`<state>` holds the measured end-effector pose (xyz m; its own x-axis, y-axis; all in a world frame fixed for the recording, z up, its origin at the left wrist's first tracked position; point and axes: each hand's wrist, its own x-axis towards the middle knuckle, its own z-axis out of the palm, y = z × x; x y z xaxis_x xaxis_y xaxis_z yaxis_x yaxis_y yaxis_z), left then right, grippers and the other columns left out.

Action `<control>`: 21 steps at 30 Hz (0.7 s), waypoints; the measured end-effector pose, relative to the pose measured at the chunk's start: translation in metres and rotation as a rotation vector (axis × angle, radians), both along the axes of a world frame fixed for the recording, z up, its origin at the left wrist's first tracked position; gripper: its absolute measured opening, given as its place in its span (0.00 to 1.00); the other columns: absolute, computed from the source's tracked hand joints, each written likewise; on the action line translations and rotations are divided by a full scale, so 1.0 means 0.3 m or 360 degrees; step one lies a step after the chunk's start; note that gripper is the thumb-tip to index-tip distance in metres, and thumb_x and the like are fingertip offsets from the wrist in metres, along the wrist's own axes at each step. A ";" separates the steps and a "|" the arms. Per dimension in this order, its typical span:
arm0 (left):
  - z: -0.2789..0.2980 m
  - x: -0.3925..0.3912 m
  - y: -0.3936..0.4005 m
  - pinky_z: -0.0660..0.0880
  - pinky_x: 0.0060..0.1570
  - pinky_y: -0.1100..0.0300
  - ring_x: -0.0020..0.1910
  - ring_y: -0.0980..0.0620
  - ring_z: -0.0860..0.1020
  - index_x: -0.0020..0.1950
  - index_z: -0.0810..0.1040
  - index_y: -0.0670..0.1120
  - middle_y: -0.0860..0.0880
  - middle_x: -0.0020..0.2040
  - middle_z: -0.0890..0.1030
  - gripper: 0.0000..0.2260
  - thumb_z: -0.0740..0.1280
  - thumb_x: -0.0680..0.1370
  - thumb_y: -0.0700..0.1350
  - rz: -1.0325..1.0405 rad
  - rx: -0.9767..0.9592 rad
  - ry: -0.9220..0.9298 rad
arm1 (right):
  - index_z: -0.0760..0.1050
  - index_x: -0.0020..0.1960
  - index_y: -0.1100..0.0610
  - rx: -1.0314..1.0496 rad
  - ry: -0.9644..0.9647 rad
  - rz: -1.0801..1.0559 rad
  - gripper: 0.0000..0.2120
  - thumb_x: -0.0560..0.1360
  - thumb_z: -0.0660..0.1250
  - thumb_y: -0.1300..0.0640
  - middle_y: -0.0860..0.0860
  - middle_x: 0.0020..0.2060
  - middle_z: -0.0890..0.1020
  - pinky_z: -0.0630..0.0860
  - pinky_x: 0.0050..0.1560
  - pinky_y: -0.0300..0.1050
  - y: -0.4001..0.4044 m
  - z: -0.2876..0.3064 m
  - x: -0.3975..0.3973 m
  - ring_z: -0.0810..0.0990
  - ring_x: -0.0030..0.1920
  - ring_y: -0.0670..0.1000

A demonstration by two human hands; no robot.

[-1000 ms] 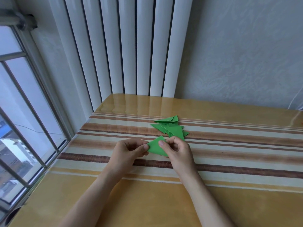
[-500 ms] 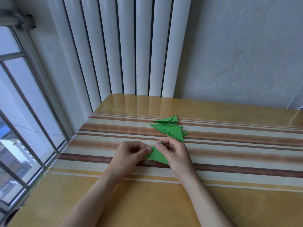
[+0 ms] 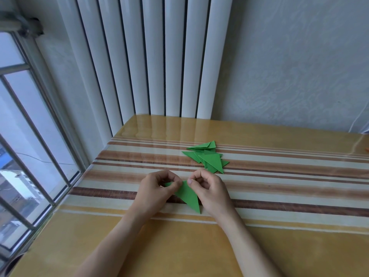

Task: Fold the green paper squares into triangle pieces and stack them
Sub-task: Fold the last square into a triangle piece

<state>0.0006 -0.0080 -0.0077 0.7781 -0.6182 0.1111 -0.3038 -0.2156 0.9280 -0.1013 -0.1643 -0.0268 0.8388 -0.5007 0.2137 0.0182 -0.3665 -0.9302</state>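
A folded green paper triangle [image 3: 189, 196] lies between my hands, its long point aimed toward me. My left hand [image 3: 156, 189] pinches its upper left corner with thumb and curled fingers. My right hand [image 3: 210, 189] pinches its top tip, fingers curled. Beyond the hands, a loose pile of several folded green triangles [image 3: 208, 158] rests on the striped table [image 3: 279, 182], apart from both hands.
White radiator columns [image 3: 159, 56] stand against the wall behind the table's far edge. A barred window [image 3: 26, 136] runs along the left side. The near part of the table is a glossy yellow surface [image 3: 179, 252].
The piece I hold has turned and narrowed into a long triangle pointing toward me. Both hands have shifted slightly toward me, away from the pile.
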 end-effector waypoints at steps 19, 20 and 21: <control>0.013 -0.009 0.003 0.72 0.37 0.68 0.35 0.61 0.77 0.40 0.82 0.49 0.55 0.36 0.83 0.08 0.73 0.79 0.44 -0.0022 0.0074 -0.0171 | 0.83 0.44 0.50 -0.0208 0.0092 -0.0072 0.07 0.81 0.70 0.55 0.40 0.38 0.84 0.74 0.42 0.36 0.015 0.011 -0.005 0.81 0.42 0.42; 0.014 -0.009 0.003 0.72 0.37 0.68 0.35 0.61 0.76 0.40 0.82 0.49 0.54 0.36 0.82 0.08 0.73 0.79 0.44 -0.0018 0.0074 -0.0176 | 0.83 0.44 0.50 -0.0203 0.0094 -0.0105 0.07 0.81 0.70 0.55 0.39 0.38 0.84 0.73 0.42 0.34 0.016 0.010 -0.004 0.80 0.41 0.41; 0.014 -0.009 0.003 0.72 0.37 0.68 0.35 0.61 0.76 0.40 0.82 0.48 0.53 0.36 0.82 0.08 0.73 0.79 0.44 -0.0013 0.0070 -0.0177 | 0.82 0.44 0.50 -0.0192 0.0091 -0.0142 0.06 0.81 0.71 0.54 0.37 0.37 0.83 0.72 0.40 0.32 0.016 0.010 -0.004 0.80 0.40 0.40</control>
<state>-0.0021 -0.0071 -0.0035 0.7574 -0.6307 0.1692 -0.4063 -0.2524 0.8782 -0.1024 -0.1594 -0.0239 0.8046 -0.5475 0.2299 -0.0714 -0.4736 -0.8779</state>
